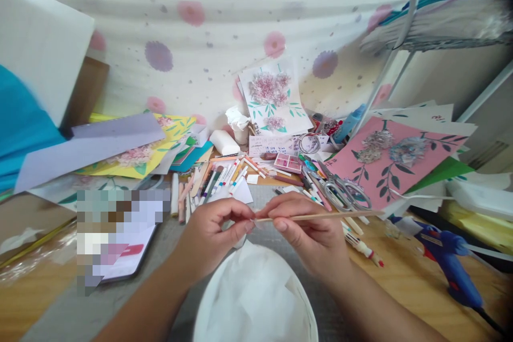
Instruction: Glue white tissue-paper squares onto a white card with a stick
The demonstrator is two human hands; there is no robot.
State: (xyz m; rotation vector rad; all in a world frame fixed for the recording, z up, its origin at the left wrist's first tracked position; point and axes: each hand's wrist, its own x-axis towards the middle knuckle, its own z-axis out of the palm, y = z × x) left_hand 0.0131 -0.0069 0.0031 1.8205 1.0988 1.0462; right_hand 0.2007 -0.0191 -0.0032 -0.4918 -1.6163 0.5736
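Observation:
My right hand is closed on a thin wooden stick held nearly level, its long end pointing right. At the stick's left tip, the fingers of my left hand pinch together on a small whitish scrap, likely thin paper; the fingers partly hide it. Both hands are close together, above the far rim of a white bowl. Inside the bowl lie thin white paper pieces.
Markers, scissors and a pink palette crowd the back. A blue glue gun lies right. Flower pictures on pink, yellow and white paper stand around. A phone lies left.

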